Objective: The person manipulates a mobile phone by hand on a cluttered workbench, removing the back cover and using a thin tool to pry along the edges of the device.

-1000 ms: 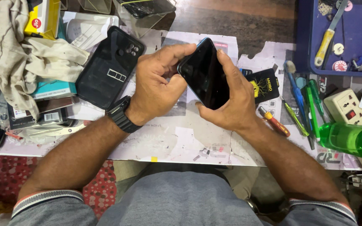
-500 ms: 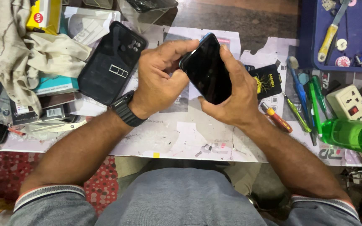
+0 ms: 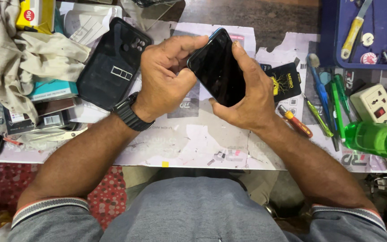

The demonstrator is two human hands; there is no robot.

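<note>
- A small phone-repair workshop, by the look of the cluttered tabletop [image 3: 229, 143] under worn, torn paper sheets.
- Screwdrivers [image 3: 295, 121] and green-handled tools [image 3: 337, 105] lie beside a blue tray [image 3: 384, 40] of small parts.
- A black phone back cover [image 3: 113, 67], boxed accessories [image 3: 52, 89], a stained rag [image 3: 10, 58] and a power strip [image 3: 377, 105] lie around.

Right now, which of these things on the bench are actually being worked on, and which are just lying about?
In hand:
- black phone, held above the bench
- left hand, fingers at its top edge
- right hand, gripping its side

Lying about:
- black phone case
- crumpled cloth
- red-handled screwdriver
- green bottle
- white power strip
- blue tray
</note>
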